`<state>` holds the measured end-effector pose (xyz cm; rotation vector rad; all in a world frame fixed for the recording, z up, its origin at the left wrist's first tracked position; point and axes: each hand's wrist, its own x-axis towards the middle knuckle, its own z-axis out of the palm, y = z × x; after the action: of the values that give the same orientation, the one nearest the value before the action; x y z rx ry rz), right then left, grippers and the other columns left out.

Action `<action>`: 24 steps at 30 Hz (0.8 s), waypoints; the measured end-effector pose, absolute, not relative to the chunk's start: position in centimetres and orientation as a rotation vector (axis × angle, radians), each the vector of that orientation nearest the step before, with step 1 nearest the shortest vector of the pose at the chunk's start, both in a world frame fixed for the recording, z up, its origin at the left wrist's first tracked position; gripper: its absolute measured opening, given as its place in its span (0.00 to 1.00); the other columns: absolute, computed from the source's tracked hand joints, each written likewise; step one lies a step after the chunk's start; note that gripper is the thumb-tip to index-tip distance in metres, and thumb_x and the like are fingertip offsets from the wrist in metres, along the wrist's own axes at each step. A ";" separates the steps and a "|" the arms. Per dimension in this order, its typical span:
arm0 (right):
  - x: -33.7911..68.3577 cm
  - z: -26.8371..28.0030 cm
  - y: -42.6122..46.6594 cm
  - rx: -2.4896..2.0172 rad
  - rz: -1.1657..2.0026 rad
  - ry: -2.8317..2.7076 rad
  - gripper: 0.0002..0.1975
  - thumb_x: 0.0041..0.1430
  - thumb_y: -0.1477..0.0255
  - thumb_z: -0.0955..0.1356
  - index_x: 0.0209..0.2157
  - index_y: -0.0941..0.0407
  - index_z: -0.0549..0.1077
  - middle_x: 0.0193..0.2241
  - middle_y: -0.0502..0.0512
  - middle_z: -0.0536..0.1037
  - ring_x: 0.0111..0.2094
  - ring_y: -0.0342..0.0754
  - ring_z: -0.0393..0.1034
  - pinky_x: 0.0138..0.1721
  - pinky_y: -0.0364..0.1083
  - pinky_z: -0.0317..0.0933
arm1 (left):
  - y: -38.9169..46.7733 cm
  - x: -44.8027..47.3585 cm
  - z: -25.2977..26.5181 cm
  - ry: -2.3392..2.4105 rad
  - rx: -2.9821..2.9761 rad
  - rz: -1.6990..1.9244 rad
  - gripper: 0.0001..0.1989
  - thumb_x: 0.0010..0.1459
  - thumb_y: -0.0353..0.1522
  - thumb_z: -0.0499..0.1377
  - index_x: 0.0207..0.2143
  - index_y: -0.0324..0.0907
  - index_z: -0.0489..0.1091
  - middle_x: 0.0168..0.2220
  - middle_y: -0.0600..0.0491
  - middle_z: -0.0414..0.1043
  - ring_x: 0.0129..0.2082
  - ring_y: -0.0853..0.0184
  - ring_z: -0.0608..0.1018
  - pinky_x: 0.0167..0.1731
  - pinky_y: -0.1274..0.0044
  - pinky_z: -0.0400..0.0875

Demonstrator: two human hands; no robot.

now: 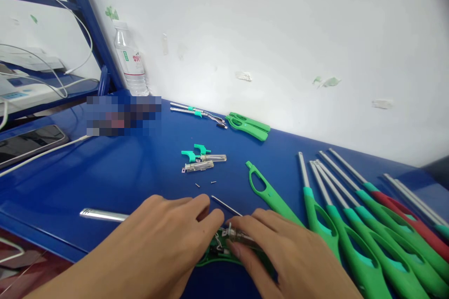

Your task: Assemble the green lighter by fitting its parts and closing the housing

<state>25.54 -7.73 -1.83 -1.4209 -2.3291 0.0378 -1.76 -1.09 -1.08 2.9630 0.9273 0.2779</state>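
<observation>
My left hand point(175, 229) is curled with its fingertips at an opened green lighter housing point(224, 258), which lies low in front of me with wires and a dark part inside. A metal lighter tube point(103, 215) sticks out left from under that hand. My right hand point(277, 247) pinches a clear fuel tank point(242, 235) over the housing; the palm side is hidden. Just beyond the hands lies a thin metal rod point(226, 205), its near end hidden. Farther off are two small screws point(197, 185), two clear fuel tanks point(199, 166) and two teal triggers point(190, 155).
Several assembled long lighters point(368, 243) fan out at right, one of them red point(403, 210). A green housing half point(271, 195) lies beside them. Near the wall are more green housings point(249, 126), wired metal tubes point(191, 110) and a water bottle point(131, 63). A phone point(33, 142) sits left.
</observation>
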 end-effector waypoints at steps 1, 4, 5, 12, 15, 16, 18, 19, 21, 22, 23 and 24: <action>25.5 -1.8 -7.7 -1.426 0.036 -2.330 0.16 0.81 0.80 0.71 0.55 0.42 0.82 0.43 0.42 0.90 0.41 0.51 0.92 0.34 0.52 0.74 | -1.1 -1.7 -1.2 0.936 2.958 0.280 0.30 0.71 0.18 0.58 0.64 0.56 0.80 0.48 0.54 0.90 0.39 0.52 0.93 0.35 0.63 0.66; 25.5 -1.8 -7.4 -1.426 0.031 -2.336 0.16 0.81 0.80 0.71 0.55 0.42 0.82 0.43 0.41 0.90 0.41 0.51 0.92 0.33 0.52 0.73 | -1.2 -1.9 -1.6 0.947 2.941 0.318 0.29 0.69 0.17 0.58 0.62 0.57 0.79 0.47 0.55 0.89 0.39 0.52 0.92 0.35 0.63 0.63; 25.5 -1.7 -7.3 -1.417 0.029 -2.339 0.16 0.81 0.80 0.71 0.54 0.42 0.81 0.42 0.41 0.90 0.40 0.51 0.92 0.32 0.52 0.73 | -1.3 -1.9 -1.8 0.937 2.935 0.347 0.29 0.68 0.17 0.58 0.60 0.57 0.78 0.46 0.56 0.88 0.38 0.53 0.91 0.35 0.63 0.62; 25.6 -1.6 -7.4 -1.407 0.021 -2.347 0.17 0.79 0.81 0.73 0.54 0.41 0.82 0.41 0.40 0.88 0.39 0.50 0.91 0.33 0.52 0.74 | -1.3 -2.0 -1.8 0.931 2.940 0.374 0.34 0.66 0.17 0.58 0.65 0.57 0.78 0.46 0.56 0.87 0.36 0.54 0.88 0.34 0.63 0.61; 25.5 -1.5 -7.4 -1.417 0.019 -2.349 0.16 0.79 0.80 0.73 0.52 0.42 0.82 0.40 0.40 0.88 0.39 0.50 0.90 0.34 0.52 0.74 | -1.2 -1.8 -1.6 0.938 2.976 0.314 0.37 0.64 0.16 0.60 0.68 0.56 0.77 0.53 0.52 0.88 0.41 0.51 0.90 0.37 0.64 0.67; 25.5 -1.5 -7.4 -1.418 0.023 -2.345 0.15 0.79 0.80 0.73 0.51 0.42 0.82 0.40 0.41 0.88 0.39 0.50 0.90 0.33 0.51 0.73 | -1.3 -1.7 -1.5 0.929 2.997 0.277 0.36 0.63 0.16 0.60 0.68 0.55 0.77 0.56 0.51 0.89 0.42 0.50 0.90 0.37 0.63 0.69; 25.5 -1.5 -7.4 -1.415 0.034 -2.338 0.15 0.79 0.80 0.74 0.51 0.42 0.82 0.40 0.40 0.87 0.38 0.49 0.90 0.33 0.51 0.73 | -1.2 -1.7 -1.4 0.897 3.047 0.206 0.37 0.63 0.17 0.61 0.70 0.53 0.76 0.59 0.48 0.89 0.44 0.48 0.91 0.37 0.62 0.73; 25.4 -1.5 -7.3 -1.413 0.037 -2.335 0.15 0.79 0.80 0.74 0.51 0.41 0.82 0.40 0.40 0.87 0.38 0.49 0.90 0.32 0.51 0.72 | -1.2 -1.8 -1.4 0.888 3.067 0.181 0.37 0.64 0.18 0.62 0.72 0.52 0.76 0.58 0.47 0.89 0.45 0.48 0.91 0.37 0.62 0.75; 25.4 -1.5 -7.3 -1.413 0.043 -2.344 0.16 0.79 0.81 0.75 0.51 0.41 0.82 0.39 0.40 0.87 0.38 0.49 0.90 0.33 0.51 0.72 | -1.2 -1.9 -1.5 0.878 3.081 0.157 0.39 0.66 0.20 0.64 0.77 0.52 0.74 0.55 0.47 0.90 0.47 0.46 0.92 0.40 0.60 0.78; 25.4 -1.5 -7.3 -1.410 0.043 -2.347 0.16 0.78 0.81 0.75 0.51 0.41 0.82 0.39 0.40 0.87 0.38 0.49 0.90 0.32 0.51 0.72 | -1.1 -2.0 -1.7 0.884 3.079 0.180 0.41 0.67 0.20 0.64 0.79 0.52 0.73 0.53 0.48 0.90 0.48 0.45 0.92 0.41 0.60 0.80; 25.5 -1.6 -7.3 -1.409 0.042 -2.346 0.17 0.78 0.81 0.75 0.51 0.41 0.82 0.39 0.40 0.87 0.39 0.49 0.90 0.32 0.51 0.72 | -1.1 -2.1 -1.9 0.888 3.071 0.224 0.41 0.66 0.21 0.64 0.79 0.53 0.73 0.53 0.49 0.90 0.47 0.46 0.92 0.42 0.59 0.80; 25.5 -1.6 -7.3 -1.407 0.040 -2.343 0.17 0.77 0.82 0.75 0.51 0.41 0.82 0.39 0.40 0.87 0.39 0.49 0.90 0.32 0.51 0.72 | -1.1 -2.1 -2.1 0.880 3.063 0.269 0.40 0.66 0.21 0.65 0.78 0.54 0.73 0.53 0.49 0.90 0.47 0.46 0.91 0.43 0.59 0.81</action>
<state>25.50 -7.30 -1.60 -1.4074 -2.3427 0.0400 -2.10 -1.12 -2.13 3.0630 0.8800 0.2693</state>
